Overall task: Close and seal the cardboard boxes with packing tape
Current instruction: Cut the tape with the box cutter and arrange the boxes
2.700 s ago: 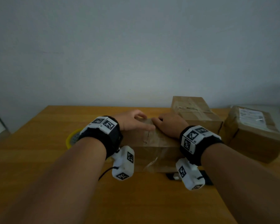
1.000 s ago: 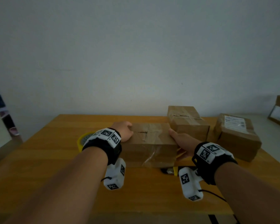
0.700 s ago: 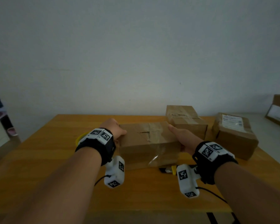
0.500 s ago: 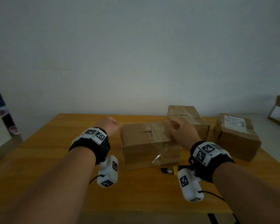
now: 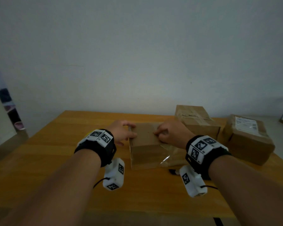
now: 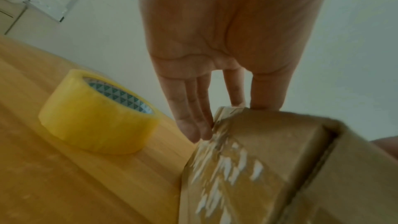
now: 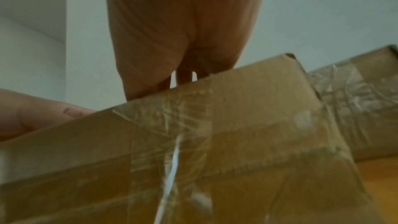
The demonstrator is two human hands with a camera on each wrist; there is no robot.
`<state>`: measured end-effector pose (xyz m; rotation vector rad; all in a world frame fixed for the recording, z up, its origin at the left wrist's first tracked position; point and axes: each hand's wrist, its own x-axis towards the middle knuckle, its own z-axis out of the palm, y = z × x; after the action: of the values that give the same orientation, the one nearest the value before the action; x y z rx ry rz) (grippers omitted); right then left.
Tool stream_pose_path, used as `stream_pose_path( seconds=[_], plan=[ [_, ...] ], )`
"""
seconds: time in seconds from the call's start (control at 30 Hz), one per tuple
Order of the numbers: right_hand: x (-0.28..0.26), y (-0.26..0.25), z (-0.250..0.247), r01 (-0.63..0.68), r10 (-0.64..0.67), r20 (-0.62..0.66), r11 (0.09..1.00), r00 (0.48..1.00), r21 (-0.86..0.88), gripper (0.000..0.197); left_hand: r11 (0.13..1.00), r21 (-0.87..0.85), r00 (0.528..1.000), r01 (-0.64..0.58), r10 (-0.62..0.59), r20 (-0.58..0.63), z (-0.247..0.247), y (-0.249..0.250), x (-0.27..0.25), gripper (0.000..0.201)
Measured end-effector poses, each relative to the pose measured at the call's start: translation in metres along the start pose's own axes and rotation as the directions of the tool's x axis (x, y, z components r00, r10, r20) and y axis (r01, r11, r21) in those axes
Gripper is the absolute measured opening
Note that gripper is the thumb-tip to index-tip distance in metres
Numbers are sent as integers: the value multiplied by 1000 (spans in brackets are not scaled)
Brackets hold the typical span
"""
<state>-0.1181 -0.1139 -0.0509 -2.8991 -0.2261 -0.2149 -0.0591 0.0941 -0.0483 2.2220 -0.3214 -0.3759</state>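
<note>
- Both hands rest on the brown rectangular cardboard box (image 5: 147, 141) at table centre; neither grasps it.
- Left hand (image 5: 121, 134): straight fingers (image 6: 189, 113) lie against the box's taped left end, thumb laid over the top edge. Hand is released, pressing only.
- Right hand (image 5: 170, 133): lies on the box top at its 3 o'clock side, fingers bent, fingertips pressed near the centre seam. Whether they pinch a tape edge cannot be told.
- Box long axis runs 9 o'clock to 3 o'clock across the orange wooden table (image 5: 55, 160); clear tape already crosses the top and hangs down the near face.
- Yellow roll of packing tape (image 6: 96, 113) stands on the table at the box's 9 o'clock, just beside the left fingers. The left hand is judged much nearer to it.
- Two further taped brown cardboard boxes (image 5: 198, 121) (image 5: 248, 139) sit at 2 o'clock and 3 o'clock.
- Judged step: smoothing applied tape, or turning the box for another strip.
</note>
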Motion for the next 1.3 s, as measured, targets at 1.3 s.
stream_pose_path(
  seconds=[1.3],
  plan=[
    [22,-56,-15,-2,51,-142,945,989,327,63,986,-125,993,-111,107,-39,-87,11,-22,15]
  ],
)
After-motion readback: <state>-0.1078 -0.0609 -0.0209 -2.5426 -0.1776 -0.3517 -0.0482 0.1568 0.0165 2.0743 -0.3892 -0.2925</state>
